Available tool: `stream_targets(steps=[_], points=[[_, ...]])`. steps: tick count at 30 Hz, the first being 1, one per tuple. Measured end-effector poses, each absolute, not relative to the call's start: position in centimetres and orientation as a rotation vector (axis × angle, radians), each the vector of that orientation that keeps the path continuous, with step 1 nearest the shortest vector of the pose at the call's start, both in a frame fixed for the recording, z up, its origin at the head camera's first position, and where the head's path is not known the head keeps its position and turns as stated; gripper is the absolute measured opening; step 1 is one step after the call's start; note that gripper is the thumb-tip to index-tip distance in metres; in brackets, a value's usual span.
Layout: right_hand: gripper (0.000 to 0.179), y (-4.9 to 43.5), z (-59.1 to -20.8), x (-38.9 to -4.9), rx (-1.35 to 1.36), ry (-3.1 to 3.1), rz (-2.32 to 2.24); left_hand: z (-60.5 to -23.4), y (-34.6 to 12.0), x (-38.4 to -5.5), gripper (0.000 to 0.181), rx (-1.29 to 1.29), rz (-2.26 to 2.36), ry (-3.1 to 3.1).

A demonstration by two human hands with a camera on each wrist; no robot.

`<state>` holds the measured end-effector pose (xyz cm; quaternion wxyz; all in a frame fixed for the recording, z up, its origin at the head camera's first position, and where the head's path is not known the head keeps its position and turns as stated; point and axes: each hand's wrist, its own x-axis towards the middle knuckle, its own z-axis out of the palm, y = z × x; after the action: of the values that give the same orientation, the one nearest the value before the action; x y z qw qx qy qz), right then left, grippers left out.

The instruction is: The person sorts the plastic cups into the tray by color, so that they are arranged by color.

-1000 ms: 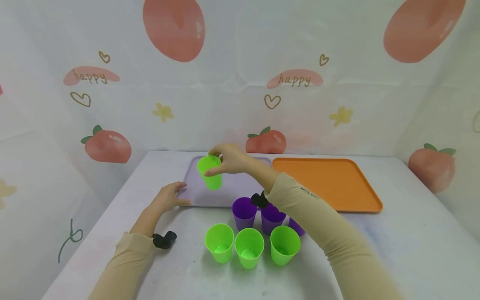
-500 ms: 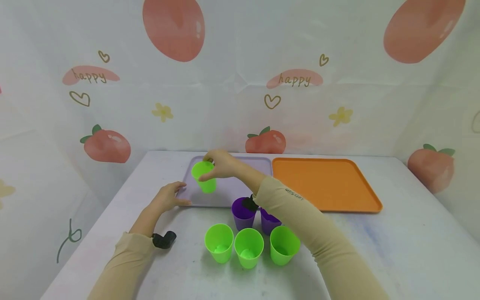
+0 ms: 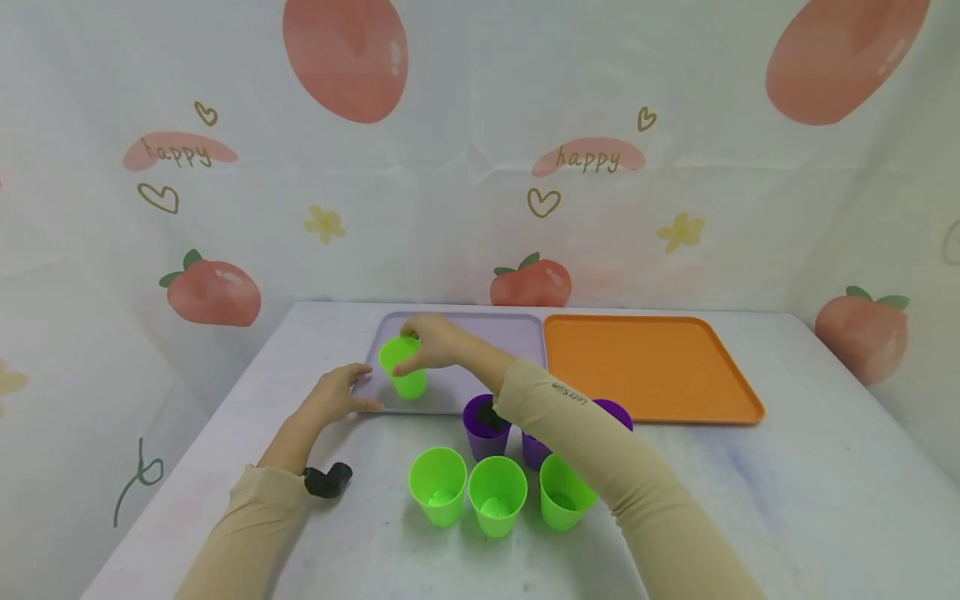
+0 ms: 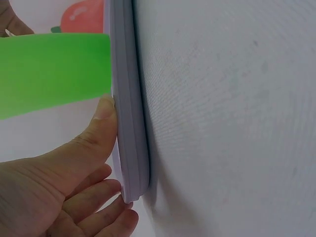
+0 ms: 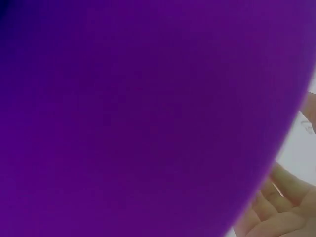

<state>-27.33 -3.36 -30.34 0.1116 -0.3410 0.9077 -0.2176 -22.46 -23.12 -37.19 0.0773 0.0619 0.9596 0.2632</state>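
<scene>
Gripping a green cup [image 3: 407,386], the right hand [image 3: 437,342] had sunk lower over the lilac tray [image 3: 453,390], whose corner the left hand [image 3: 335,395] pinched, so the set-down looked nearly done.

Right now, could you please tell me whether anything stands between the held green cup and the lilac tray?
Nothing visible does. The right hand holds the green cup over the left part of the lilac tray; whether the base touches is unclear. The left hand is at the tray's near-left corner, beside the cup.
</scene>
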Motion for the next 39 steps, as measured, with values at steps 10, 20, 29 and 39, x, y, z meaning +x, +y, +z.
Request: stream_targets(steps=[10,20,29,39], points=[[0.061,-3.8,-31.0,-27.1,-0.989,2.660,-0.578,-37.1,-23.1,-22.4,0.075,0.196,0.769,2.889],[0.066,-3.2,-30.6,-27.6,-0.971,2.590,-0.580,-37.1,-23.0,-22.4,0.076,0.192,0.773,2.884],[0.055,-0.4,-26.9,-27.4,-0.962,2.568,-0.839,-37.1,-23.0,-22.5,0.076,0.184,0.770,2.887],[0.045,5.1,-24.5,-26.1,-1.050,2.592,-0.972,-37.3,-23.0,-22.5,0.076,0.190,0.763,2.895]])
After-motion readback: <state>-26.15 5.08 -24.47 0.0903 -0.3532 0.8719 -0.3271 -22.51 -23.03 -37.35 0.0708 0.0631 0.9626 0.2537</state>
